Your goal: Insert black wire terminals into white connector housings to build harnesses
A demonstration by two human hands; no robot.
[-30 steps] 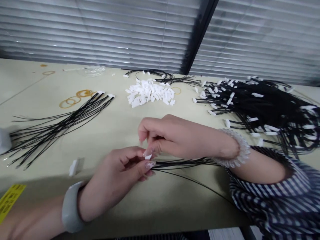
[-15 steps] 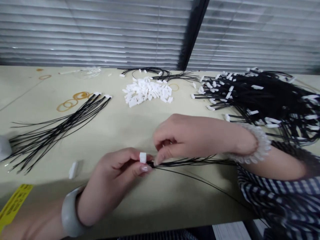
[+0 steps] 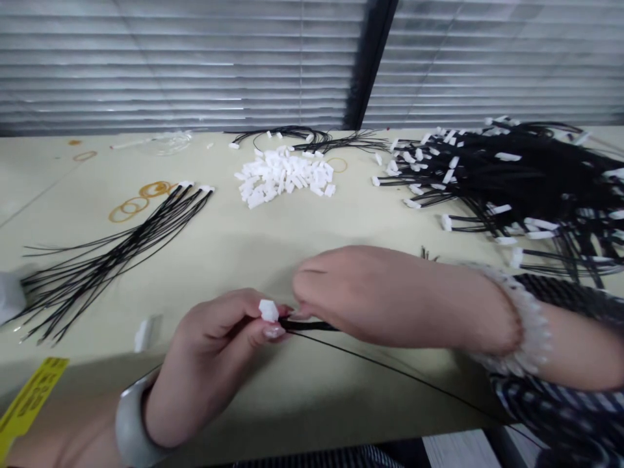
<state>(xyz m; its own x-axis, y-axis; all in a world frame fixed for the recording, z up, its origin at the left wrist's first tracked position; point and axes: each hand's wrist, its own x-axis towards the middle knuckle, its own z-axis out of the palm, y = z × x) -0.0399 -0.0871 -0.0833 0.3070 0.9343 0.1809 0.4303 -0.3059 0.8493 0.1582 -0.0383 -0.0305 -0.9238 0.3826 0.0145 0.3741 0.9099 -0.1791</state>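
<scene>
Nearest me, a yellow label (image 3: 32,403) lies across the left forearm, above the grey wristband (image 3: 131,422). Just past it the left hand (image 3: 209,357) has thumb and finger pinched narrow, with a small white connector (image 3: 268,310) poking up between them. Black wires (image 3: 316,326) run right from that pinch, beneath the right hand (image 3: 370,292), which is curled, fingertips at the wires beside the connector; its palm side is turned away, so I can't tell whether it grips any. One stray wire (image 3: 390,367) trails off toward the near right. I'd judge the step in hand to be working the wires at the connector, though I can't see whether any are seated; the next move seems to call for a steady left pinch and careful right fingertips on a single wire. A lone white piece (image 3: 142,335) lies left of the hands. Farther off on the table (image 3: 234,240), a wire bundle (image 3: 127,250) sits left, a tangled pile (image 3: 526,175) right, a white heap (image 3: 283,175) between, blinds (image 3: 170,65) behind.
</scene>
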